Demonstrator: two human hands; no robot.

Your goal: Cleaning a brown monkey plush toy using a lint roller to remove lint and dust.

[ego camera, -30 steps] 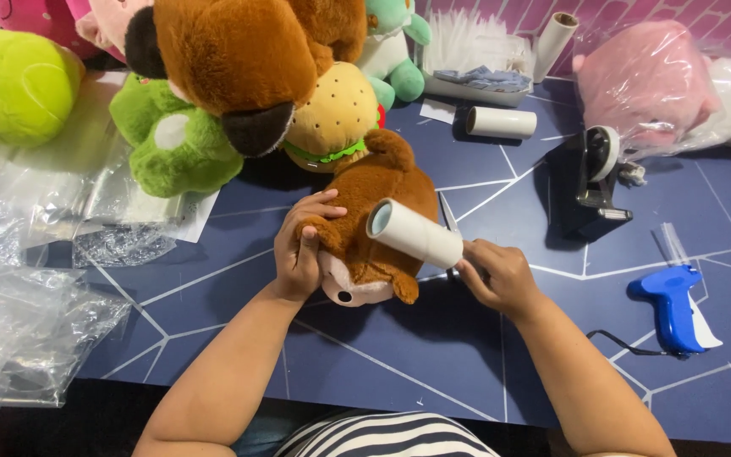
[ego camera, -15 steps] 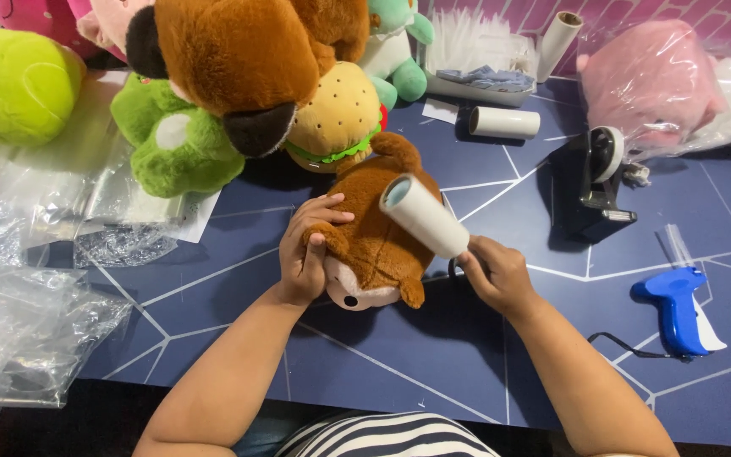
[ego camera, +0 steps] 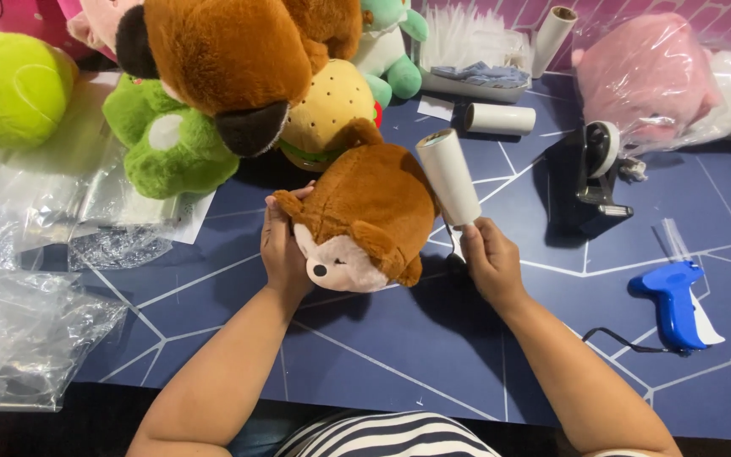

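The person's left hand (ego camera: 283, 245) is cupped around the side of a small brown plush hedgehog (ego camera: 364, 216). The fingers are curled and press into the soft fur, so this hand is holding the toy. The toy lies on the blue table (ego camera: 399, 355) with its pale face and one black eye turned toward the person, just beside the left thumb.

The right hand (ego camera: 491, 262) is closed tight around the handle of a white lint roller (ego camera: 448, 176). The roller sticks up and away from the fingers, tilted a little. Its side is right next to the brown back of the toy; I cannot tell if it touches the fur.

Beyond the fingers of the left hand sit more soft toys: a green frog plush (ego camera: 167, 140), a big brown plush dog (ego camera: 222, 59) and a burger plush (ego camera: 332, 106) just behind the hedgehog. Far out past the left hand is a lime green plush (ego camera: 6, 85). Clear plastic bags (ego camera: 23, 313) lie in a crinkly pile on that same side.

Out past the right hand is a blue tagging gun (ego camera: 674, 300) with a thin black cord. Farther from the fingers stands a black tape dispenser (ego camera: 594, 178). A spare white roll (ego camera: 501, 118) lies on the table above the roller, and a pink plush in a clear bag (ego camera: 636, 76) sits in the far corner.
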